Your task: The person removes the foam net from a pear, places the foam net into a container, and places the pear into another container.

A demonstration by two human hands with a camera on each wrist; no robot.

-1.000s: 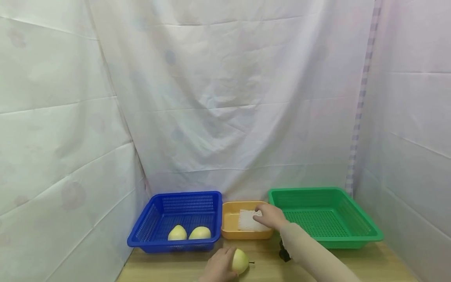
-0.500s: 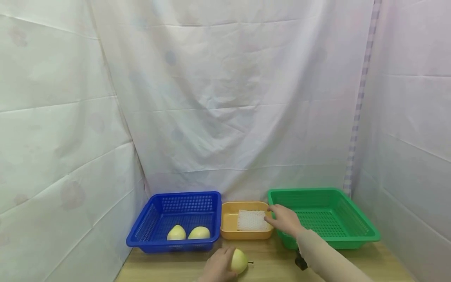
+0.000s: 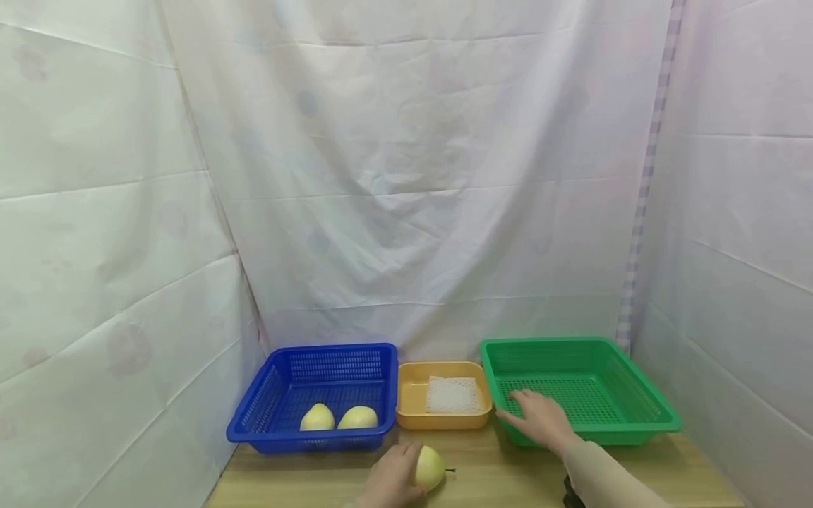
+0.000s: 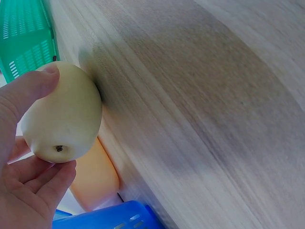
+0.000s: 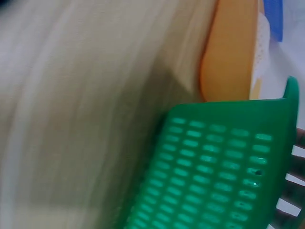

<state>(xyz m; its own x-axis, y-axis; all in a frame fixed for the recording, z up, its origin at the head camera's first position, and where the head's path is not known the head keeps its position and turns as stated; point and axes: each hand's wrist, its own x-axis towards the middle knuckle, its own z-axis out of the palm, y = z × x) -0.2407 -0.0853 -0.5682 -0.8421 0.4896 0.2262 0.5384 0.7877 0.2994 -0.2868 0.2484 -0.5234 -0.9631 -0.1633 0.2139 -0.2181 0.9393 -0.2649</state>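
A pale yellow pear [image 3: 430,468] lies on its side at the table's front, stem pointing right. My left hand [image 3: 392,474] grips it from the left; in the left wrist view the thumb lies along one side of the pear [image 4: 66,114] and the fingertips [image 4: 64,174] press the other. My right hand [image 3: 540,420] holds nothing and hovers, fingers spread, over the near left corner of the green basket [image 3: 641,427]. The right wrist view shows several fingers [image 5: 296,167] beyond the basket's rim.
Two more pears [image 3: 358,418] lie in the blue basket [image 3: 298,443] at left. Between the baskets stands a small yellow-orange tray [image 3: 444,422] with white foam netting [image 3: 453,395] in it. White cloth [image 3: 394,176] hangs behind and at both sides of the wooden table [image 3: 305,483].
My right hand has moved right and toward me, from over the netting in the yellow-orange tray to over the green basket's corner. My left hand stays on the pear.
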